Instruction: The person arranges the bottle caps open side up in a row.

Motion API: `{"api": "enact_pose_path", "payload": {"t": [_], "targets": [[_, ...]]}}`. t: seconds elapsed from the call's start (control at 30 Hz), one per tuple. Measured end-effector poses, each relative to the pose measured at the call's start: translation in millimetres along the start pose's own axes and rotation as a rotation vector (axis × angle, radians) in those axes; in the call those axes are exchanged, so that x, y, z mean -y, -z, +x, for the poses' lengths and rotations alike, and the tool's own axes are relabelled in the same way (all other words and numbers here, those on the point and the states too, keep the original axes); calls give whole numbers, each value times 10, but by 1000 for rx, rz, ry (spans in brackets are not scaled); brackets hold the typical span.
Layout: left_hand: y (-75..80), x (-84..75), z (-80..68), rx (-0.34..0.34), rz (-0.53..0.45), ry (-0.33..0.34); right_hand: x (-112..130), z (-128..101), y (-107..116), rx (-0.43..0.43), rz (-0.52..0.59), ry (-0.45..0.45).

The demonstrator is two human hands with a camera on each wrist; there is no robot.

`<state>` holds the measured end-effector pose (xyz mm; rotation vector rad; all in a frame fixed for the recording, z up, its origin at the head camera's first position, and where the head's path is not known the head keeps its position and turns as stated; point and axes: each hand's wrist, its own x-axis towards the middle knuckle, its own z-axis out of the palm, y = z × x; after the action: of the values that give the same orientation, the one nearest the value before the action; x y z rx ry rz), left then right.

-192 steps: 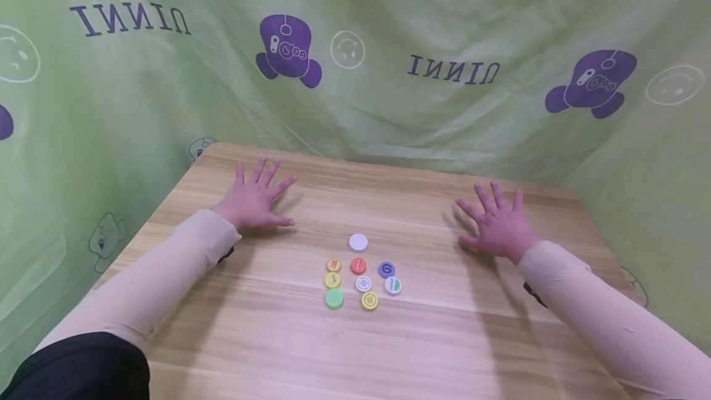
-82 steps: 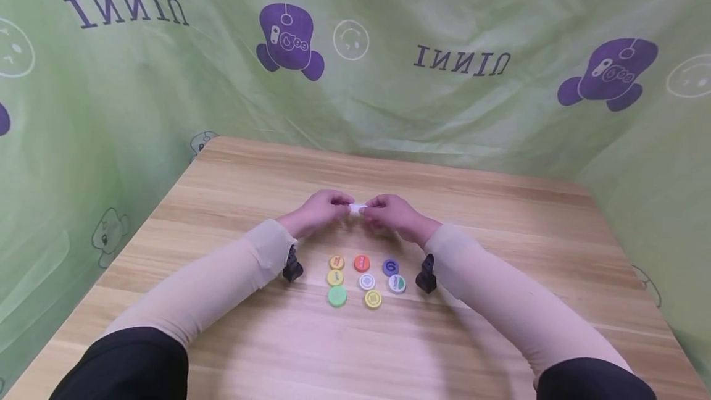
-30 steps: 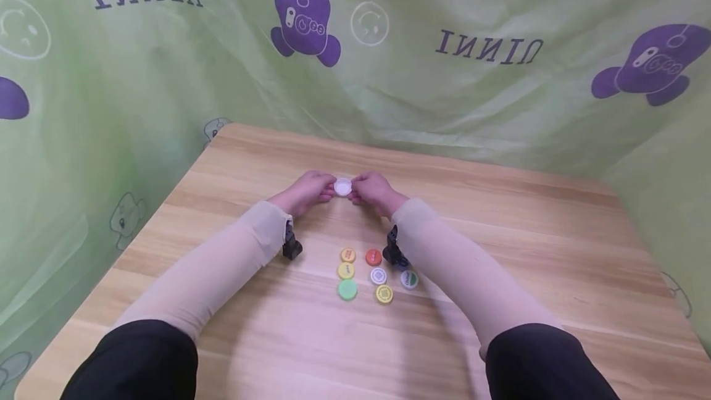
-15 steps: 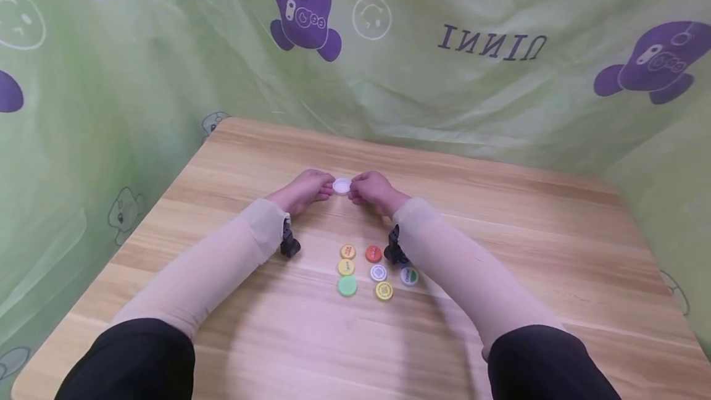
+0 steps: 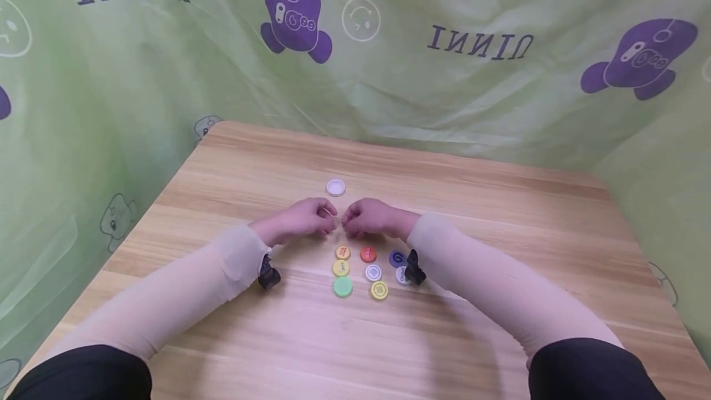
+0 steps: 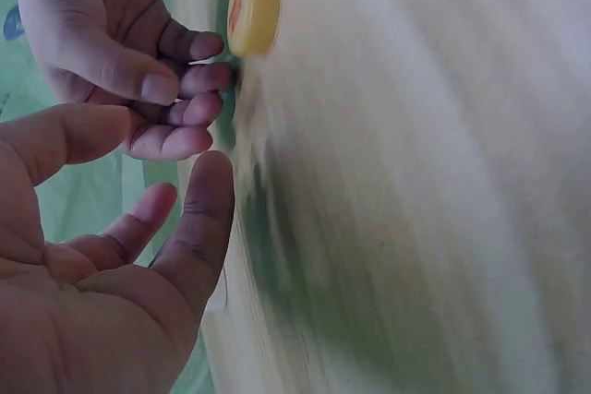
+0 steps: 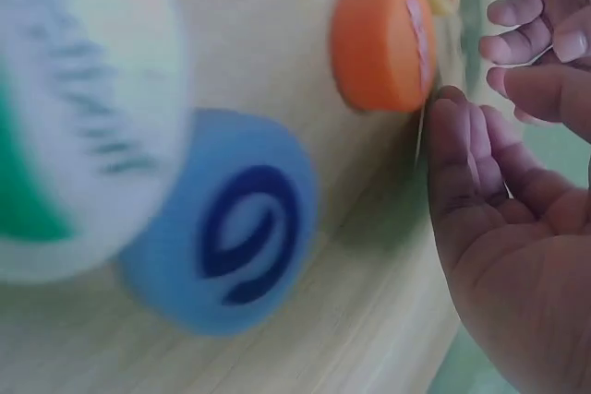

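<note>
Wooden table (image 5: 500, 215) stands against green printed cloth (image 5: 166, 79), bearing bottle caps (image 5: 366, 270).

Green cloth (image 5: 139, 79) with purple pictures hung far beyond left hand (image 5: 302, 220). Wooden table (image 5: 500, 215) laid under it.

White cap (image 5: 336, 187) released, hands (image 5: 311, 220) withdrawn

On the wooden table (image 5: 500, 215) there are eight bottle caps: one white cap (image 5: 336, 187) alone, and seven in a cluster (two yellow, one orange-yellow, one red, one blue, one green, and one white with print). Two hands are visible.
</note>
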<state>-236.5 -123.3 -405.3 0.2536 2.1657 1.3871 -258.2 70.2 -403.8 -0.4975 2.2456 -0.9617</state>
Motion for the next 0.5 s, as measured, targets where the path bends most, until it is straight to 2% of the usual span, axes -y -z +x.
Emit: {"api": "enact_pose_path", "payload": {"t": [0.07,0.17,0.23,0.37,0.5], "targets": [[-51,5,-33,14,16,-6,2,-74,-18,13,-102,24],[-115,27,-60,25,92,-20,0,-153,-40,23,-222,57],[-154,54,-65,35,139,-18,-18,-180,-66,41,-243,71],[-213,89,-83,48,210,-1,-49,-215,-129,78,-217,77],[-238,78,-104,34,272,-7,-45,-231,-176,47,-273,112]]}}
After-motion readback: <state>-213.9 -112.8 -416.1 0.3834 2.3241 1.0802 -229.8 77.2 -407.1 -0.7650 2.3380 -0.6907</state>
